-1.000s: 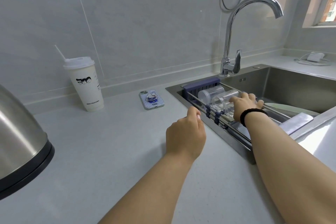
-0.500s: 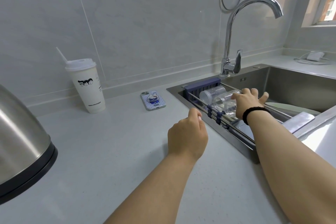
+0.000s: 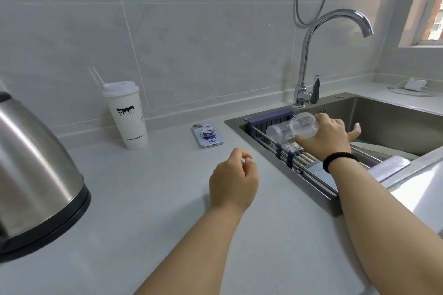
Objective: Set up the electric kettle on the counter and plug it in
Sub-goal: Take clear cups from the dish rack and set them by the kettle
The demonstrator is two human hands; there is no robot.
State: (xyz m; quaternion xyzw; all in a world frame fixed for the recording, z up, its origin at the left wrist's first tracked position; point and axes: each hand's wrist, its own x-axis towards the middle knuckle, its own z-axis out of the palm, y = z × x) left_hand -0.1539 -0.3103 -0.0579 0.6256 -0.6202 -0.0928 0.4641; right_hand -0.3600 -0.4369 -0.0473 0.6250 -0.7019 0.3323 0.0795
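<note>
A person stands at a grey counter point(image 3: 143, 199). The steel kettle point(image 3: 36, 175) sits at nine o'clock, untouched. Their right hand point(image 3: 326, 139) grasps a clear plastic cup point(image 3: 303, 124) over the sink rack point(image 3: 299, 158) at two o'clock. Their left hand point(image 3: 232, 179) hovers centrally, fingers loosely curled, holding nothing.

The left edge is cutting off most of the kettle point(image 3: 36, 170), hiding its handle and lid, while the right hand point(image 3: 323, 137) is covering part of the clear cup point(image 3: 303, 124), its fingertips staying out of sight.
</note>
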